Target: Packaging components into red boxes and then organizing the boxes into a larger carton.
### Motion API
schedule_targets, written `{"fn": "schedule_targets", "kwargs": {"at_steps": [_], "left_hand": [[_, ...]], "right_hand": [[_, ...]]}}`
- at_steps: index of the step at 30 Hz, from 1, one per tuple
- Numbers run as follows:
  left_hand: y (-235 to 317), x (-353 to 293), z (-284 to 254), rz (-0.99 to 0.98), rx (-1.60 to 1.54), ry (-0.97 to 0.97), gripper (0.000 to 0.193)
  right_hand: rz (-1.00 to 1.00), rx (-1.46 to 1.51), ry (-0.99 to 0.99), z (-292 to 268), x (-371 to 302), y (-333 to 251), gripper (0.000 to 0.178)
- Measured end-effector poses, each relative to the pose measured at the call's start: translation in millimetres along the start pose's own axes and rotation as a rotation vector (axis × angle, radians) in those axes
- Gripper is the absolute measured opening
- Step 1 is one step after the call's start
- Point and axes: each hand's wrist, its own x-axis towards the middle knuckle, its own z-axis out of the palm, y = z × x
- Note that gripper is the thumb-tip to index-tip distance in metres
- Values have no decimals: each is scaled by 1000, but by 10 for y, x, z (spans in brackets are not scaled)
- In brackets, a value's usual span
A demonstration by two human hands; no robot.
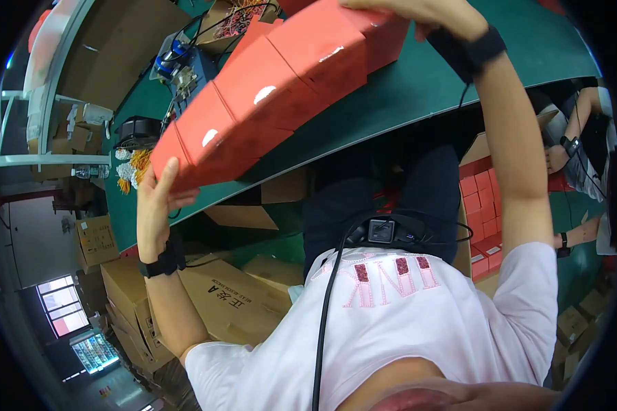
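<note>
A row of several red boxes [260, 92], pressed side by side, spans between my two hands over the green table. My left hand [159, 198] is at the row's left end, its thumb against the end box and its fingers curled near the lower edge. My right hand [435, 14] grips the right end, partly cut off by the upper edge of the picture. The boxes carry pale shiny spots on the faces toward me. Whether their undersides touch the tabletop cannot be told.
The green table [528, 55] holds a blue-and-metal device [185, 75] and bundled cables [140, 164]. An open carton of red boxes [483, 205] stands right of my legs. Brown cartons [230, 301] lie at lower left. A co-worker's arm [579, 123] shows at the right.
</note>
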Motion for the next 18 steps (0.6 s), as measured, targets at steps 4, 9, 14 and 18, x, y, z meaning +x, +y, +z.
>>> {"fn": "schedule_targets", "kwargs": {"at_steps": [4,9,14,18], "left_hand": [[48,199,-30,52,25,158,53],[-186,58,-243,76,76,343,49],[-616,126,-452,89,-7,386,49],[-672,150,-449,133,53,409,59]], "right_hand": [[8,37,-84,-46,274,-82,74],[-421,225,-47,152,43,-188,70],[-381,164,-223,332,139,-356,72],[-193,-63,-404,51,147,-365,78]]}}
